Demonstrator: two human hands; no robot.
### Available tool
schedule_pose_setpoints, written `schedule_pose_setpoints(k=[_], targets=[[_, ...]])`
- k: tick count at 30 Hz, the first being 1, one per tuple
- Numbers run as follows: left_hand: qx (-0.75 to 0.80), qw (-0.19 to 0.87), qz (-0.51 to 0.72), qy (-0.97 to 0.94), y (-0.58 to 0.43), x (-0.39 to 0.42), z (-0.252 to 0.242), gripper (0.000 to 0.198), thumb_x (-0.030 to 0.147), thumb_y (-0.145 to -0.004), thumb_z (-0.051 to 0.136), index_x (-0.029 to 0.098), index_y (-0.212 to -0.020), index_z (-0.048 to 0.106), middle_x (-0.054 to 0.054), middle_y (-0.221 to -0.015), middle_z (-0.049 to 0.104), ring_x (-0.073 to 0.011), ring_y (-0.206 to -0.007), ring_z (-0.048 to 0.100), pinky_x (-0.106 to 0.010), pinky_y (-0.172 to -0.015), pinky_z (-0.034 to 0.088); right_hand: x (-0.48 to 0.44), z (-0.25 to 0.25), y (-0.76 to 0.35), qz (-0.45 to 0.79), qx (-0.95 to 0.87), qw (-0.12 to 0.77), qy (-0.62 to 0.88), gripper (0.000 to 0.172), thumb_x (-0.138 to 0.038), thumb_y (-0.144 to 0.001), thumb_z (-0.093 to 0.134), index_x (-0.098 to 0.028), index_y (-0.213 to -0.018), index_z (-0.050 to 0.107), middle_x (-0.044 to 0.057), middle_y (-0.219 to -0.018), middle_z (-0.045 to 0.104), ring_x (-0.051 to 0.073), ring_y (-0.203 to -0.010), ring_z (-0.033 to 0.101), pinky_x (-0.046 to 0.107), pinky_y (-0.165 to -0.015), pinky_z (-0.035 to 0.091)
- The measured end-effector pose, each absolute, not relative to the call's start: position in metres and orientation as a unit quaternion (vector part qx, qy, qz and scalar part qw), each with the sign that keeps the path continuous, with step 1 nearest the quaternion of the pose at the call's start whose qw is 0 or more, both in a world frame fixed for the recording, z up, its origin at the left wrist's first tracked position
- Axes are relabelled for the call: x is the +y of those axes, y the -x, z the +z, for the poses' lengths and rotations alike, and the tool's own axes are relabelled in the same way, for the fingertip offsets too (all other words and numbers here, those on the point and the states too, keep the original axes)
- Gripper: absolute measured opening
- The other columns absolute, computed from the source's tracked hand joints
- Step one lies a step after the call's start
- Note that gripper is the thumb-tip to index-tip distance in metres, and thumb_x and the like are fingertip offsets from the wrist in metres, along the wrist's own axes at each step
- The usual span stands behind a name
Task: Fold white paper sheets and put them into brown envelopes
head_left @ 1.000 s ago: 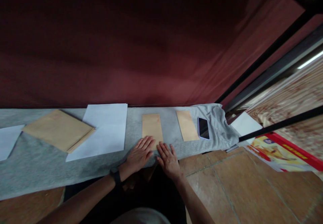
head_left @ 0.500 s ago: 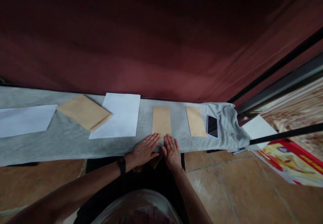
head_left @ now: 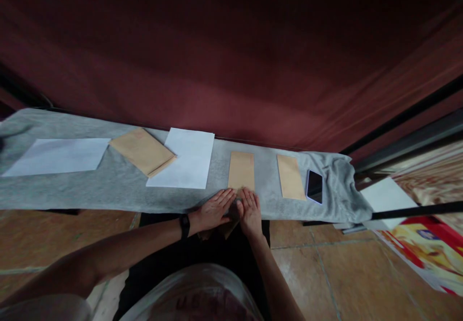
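Observation:
A brown paper envelope (head_left: 241, 170) lies lengthwise in front of me on the grey cloth. My left hand (head_left: 216, 208) rests flat with its fingers stretched over the envelope's near end from the left. From the right, my right hand (head_left: 250, 211) lies there too, fingers extended, its fingertips close to the left ones. Both hands are open and press on the paper. The envelope's near end is partly hidden under them. To the right lies a second brown envelope (head_left: 291, 176). A stack of brown envelopes (head_left: 142, 151) overlaps white paper sheets (head_left: 186, 159) on the left.
A phone (head_left: 314, 186) lies on the grey cloth (head_left: 119, 193) near its rumpled right end. More white paper (head_left: 68, 156) is at the far left. A dark red curtain (head_left: 224, 84) hangs behind. A red and yellow box (head_left: 427, 248) stands at the lower right.
The view has shifted, so the things on the cloth appear farther right. Both hands stay flat at the envelope's near end, with little other movement.

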State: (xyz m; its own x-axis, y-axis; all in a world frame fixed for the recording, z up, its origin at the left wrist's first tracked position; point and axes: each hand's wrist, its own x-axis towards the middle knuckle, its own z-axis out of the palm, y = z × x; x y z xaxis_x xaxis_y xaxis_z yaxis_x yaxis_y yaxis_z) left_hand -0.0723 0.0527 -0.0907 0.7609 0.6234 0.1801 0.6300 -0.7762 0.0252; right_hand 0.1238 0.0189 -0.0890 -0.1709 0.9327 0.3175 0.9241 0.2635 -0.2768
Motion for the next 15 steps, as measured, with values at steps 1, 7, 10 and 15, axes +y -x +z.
schedule_pose_setpoints(k=[1, 7, 10, 15], targets=[[-0.332, 0.022, -0.088, 0.939, 0.072, 0.053, -0.091, 0.09, 0.057, -0.091, 0.056, 0.003, -0.155, 0.024, -0.024, -0.161, 0.029, -0.0315, -0.153, 0.02, -0.046, -0.125, 0.019, 0.021, -0.089, -0.12, 0.009, -0.77, 0.212, 0.601, 0.05, -0.038, -0.109, 0.028, -0.016, -0.15, 0.044, 0.012, -0.154, 0.047, 0.023, -0.145, 0.038, 0.047, -0.12, 0.025], [-0.329, 0.003, -0.074, 0.941, 0.073, 0.054, -0.086, 0.089, 0.058, -0.091, 0.055, 0.005, -0.155, 0.023, -0.023, -0.162, 0.028, -0.0305, -0.153, 0.019, -0.045, -0.125, 0.019, 0.02, -0.098, -0.115, -0.016, -0.756, 0.207, 0.621, 0.052, -0.039, -0.108, 0.029, -0.013, -0.152, 0.042, 0.016, -0.157, 0.041, 0.027, -0.147, 0.035, 0.05, -0.12, 0.024], [-0.331, -0.016, -0.069, 0.941, 0.073, 0.054, -0.083, 0.089, 0.059, -0.091, 0.056, 0.006, -0.156, 0.023, -0.023, -0.162, 0.026, -0.0303, -0.154, 0.018, -0.046, -0.125, 0.018, 0.018, -0.101, -0.122, -0.018, -0.741, 0.222, 0.633, 0.054, -0.04, -0.108, 0.028, -0.011, -0.153, 0.039, 0.018, -0.155, 0.042, 0.028, -0.146, 0.036, 0.051, -0.119, 0.025], [-0.338, -0.036, -0.093, 0.936, 0.073, 0.052, -0.081, 0.083, 0.06, -0.093, 0.051, 0.008, -0.154, 0.028, -0.021, -0.162, 0.03, -0.0294, -0.152, 0.023, -0.044, -0.124, 0.021, 0.016, -0.104, -0.13, -0.029, -0.727, 0.23, 0.646, 0.054, -0.038, -0.108, 0.029, -0.013, -0.155, 0.036, 0.018, -0.156, 0.041, 0.028, -0.145, 0.038, 0.053, -0.119, 0.025]])
